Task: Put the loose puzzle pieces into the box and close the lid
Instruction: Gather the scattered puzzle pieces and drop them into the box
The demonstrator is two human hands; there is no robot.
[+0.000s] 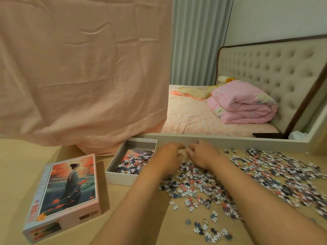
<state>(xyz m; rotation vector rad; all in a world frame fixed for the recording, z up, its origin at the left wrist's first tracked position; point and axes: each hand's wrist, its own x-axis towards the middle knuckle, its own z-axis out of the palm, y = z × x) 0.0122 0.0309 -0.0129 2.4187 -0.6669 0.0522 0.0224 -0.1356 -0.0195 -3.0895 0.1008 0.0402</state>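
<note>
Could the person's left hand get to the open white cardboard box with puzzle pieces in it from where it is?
Probably yes. The left hand is right beside the open white cardboard box, at its right edge, and nothing lies between them. The box's top is uncovered.

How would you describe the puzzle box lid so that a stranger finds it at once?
On the tan table, look left of the open box holding pieces. The lid lies there, pink-edged, apart from the box. Only it shows a woman among red blossoms.
</note>
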